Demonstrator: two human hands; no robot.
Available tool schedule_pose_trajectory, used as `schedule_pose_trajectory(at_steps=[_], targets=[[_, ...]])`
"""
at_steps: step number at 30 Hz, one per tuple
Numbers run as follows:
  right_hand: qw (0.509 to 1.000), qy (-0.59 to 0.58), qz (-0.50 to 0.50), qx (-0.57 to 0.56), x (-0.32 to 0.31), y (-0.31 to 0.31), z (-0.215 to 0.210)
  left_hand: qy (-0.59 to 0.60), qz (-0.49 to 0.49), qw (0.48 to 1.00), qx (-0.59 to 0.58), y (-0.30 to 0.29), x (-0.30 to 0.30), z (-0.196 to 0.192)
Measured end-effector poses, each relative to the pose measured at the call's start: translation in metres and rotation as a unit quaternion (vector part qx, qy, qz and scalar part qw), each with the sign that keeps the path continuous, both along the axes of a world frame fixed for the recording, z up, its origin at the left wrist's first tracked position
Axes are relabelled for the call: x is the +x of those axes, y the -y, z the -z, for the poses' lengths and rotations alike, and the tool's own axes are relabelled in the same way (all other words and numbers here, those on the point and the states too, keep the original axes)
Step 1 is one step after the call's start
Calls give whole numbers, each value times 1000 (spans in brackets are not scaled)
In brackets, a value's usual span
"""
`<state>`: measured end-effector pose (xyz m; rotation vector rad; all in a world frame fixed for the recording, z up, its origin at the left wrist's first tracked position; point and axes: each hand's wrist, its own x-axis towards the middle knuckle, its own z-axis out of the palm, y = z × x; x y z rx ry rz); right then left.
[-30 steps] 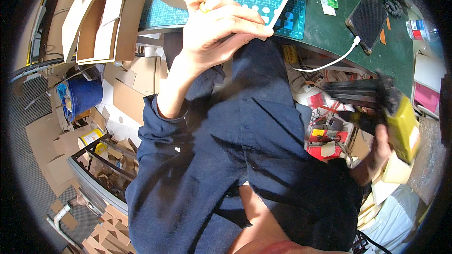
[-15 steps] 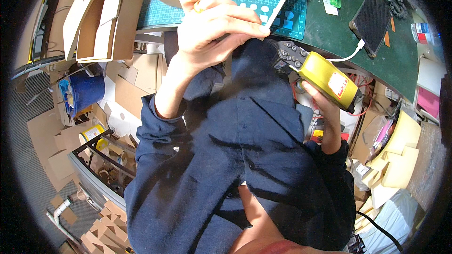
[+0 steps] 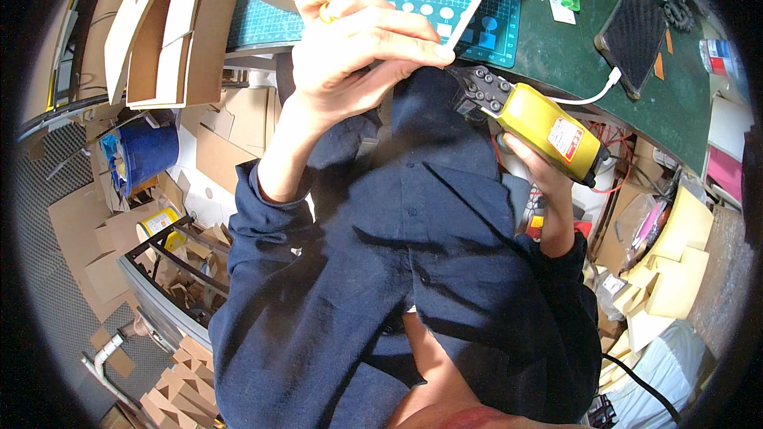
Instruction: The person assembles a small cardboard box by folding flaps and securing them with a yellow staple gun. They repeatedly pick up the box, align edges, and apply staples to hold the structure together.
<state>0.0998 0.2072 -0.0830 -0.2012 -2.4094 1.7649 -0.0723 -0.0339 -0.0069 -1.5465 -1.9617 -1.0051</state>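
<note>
Since a moment ago the yellow tool has swung up, its black head now just right of the cardboard sheet pinched in the left hand, the right hand gripping its body from below.

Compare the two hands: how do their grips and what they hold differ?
The left hand pinches a thin board by its edge with fingertips, raised over the cutting mat; the right hand wraps under a bulky yellow tool, lower and beside the body. Both are bare, with dark blue sleeves.
</note>
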Motion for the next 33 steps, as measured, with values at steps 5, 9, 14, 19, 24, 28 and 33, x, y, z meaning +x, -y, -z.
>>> schedule_pose_trajectory(at_steps=[5,9,14,19,24,28,33], targets=[[1000,-15,-2,26,-1,2,-5,15,-1,1000,26,-3,-1,5],[1000,-13,1,7,-2,2,-4,7,4,1000,-1,0,0,-1],[1000,-25,-1,1,-2,2,-2,18,-4,999,28,-3,-2,5],[1000,-27,2,-14,-3,2,-1,24,-3,999,24,-3,-2,4],[999,-25,9,-18,-3,3,-1,19,1,1000,23,-2,-3,7],[1000,-26,-3,9,-3,0,1,21,-2,1000,22,-2,-2,5],[999,-34,-1,-11,-4,2,-1,18,-2,1000,22,-2,-3,6]])
